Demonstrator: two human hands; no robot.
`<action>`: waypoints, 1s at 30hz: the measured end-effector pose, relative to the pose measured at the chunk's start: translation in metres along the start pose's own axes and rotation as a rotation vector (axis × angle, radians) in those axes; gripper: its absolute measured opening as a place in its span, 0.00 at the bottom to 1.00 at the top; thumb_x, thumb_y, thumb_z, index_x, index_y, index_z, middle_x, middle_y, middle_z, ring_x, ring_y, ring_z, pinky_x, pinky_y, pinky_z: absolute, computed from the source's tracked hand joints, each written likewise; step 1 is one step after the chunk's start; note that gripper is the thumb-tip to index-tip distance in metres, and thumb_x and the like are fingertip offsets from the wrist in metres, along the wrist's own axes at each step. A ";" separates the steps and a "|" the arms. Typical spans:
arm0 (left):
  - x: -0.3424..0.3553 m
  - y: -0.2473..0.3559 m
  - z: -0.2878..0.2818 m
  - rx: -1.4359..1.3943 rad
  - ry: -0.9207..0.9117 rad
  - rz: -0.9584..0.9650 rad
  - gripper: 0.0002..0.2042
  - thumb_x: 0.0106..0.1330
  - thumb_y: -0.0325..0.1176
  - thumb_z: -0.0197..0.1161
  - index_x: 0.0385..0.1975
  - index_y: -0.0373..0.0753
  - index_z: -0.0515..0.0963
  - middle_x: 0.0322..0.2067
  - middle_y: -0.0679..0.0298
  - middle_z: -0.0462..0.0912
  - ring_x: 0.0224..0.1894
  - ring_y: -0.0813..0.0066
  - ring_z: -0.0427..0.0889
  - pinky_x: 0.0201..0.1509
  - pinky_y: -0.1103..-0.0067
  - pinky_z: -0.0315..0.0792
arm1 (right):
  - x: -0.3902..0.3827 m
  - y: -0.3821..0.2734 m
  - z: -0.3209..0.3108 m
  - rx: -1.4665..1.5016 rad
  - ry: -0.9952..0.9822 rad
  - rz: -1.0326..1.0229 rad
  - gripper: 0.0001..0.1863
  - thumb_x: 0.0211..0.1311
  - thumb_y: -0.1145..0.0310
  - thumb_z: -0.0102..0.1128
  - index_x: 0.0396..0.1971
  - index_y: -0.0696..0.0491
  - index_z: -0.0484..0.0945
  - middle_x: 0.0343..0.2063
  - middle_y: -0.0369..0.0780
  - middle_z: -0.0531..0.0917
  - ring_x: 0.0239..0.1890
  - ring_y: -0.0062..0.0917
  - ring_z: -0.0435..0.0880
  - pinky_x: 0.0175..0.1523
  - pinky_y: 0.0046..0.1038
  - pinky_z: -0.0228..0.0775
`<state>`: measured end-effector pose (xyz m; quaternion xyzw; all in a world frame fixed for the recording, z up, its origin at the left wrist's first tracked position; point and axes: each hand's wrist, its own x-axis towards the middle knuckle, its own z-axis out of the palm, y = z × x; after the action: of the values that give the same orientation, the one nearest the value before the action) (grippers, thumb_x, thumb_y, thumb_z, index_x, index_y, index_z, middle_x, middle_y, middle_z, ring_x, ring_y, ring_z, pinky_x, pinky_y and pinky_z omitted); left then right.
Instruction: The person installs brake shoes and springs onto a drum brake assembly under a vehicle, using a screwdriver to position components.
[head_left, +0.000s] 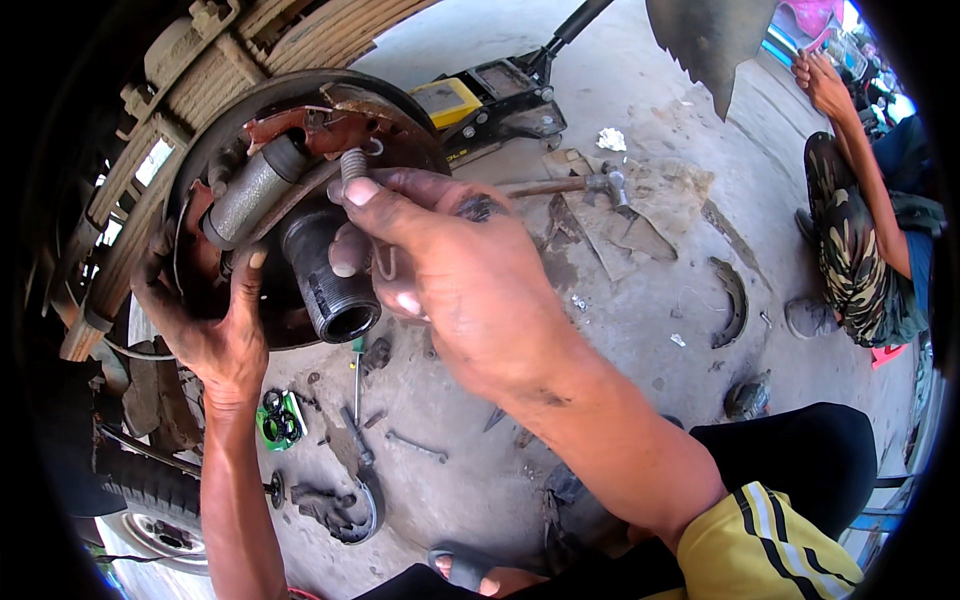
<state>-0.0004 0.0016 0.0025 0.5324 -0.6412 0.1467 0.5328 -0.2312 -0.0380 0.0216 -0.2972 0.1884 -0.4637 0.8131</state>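
Slantwise, the right hand (470, 270) reaches up from the lower right, thumb and forefinger pinching a spring (354, 164), its coils poking out past the thumb tip in front of the rusty brake (408, 140). The left hand (218, 340) spreads below a grey cylinder (258, 192); whether it grips anything, I cannot tell. Beyond lies a hammer (606, 185).

yellow sleeve (725, 550), striped black and white; black trousers (800, 450); grey open-toed sandal (465, 570); dark grease smudges (480, 208) on right hand (470, 265), forearm (610, 430).
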 end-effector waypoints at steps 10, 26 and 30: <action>0.003 0.007 -0.003 0.016 -0.060 -0.003 0.38 0.63 0.31 0.77 0.65 0.30 0.56 0.63 0.42 0.71 0.68 0.54 0.72 0.72 0.66 0.64 | 0.008 0.002 0.000 0.007 0.018 -0.029 0.13 0.71 0.62 0.66 0.43 0.57 0.82 0.27 0.35 0.83 0.26 0.13 0.77 0.27 0.16 0.57; -0.002 -0.004 -0.005 0.017 -0.048 0.055 0.38 0.63 0.30 0.77 0.66 0.32 0.57 0.63 0.47 0.69 0.65 0.57 0.73 0.71 0.65 0.67 | 0.008 -0.016 0.007 0.028 0.087 0.018 0.11 0.70 0.64 0.64 0.39 0.58 0.84 0.22 0.32 0.77 0.20 0.12 0.65 0.22 0.18 0.48; 0.001 0.001 0.000 -0.049 -0.066 0.047 0.38 0.63 0.30 0.77 0.66 0.32 0.57 0.63 0.46 0.69 0.65 0.57 0.73 0.71 0.65 0.66 | 0.011 -0.016 0.008 0.050 0.038 0.000 0.10 0.70 0.65 0.64 0.37 0.58 0.85 0.20 0.32 0.76 0.19 0.12 0.65 0.22 0.18 0.48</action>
<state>-0.0008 0.0014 0.0033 0.5085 -0.6741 0.1258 0.5208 -0.2319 -0.0512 0.0376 -0.2679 0.1921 -0.4739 0.8166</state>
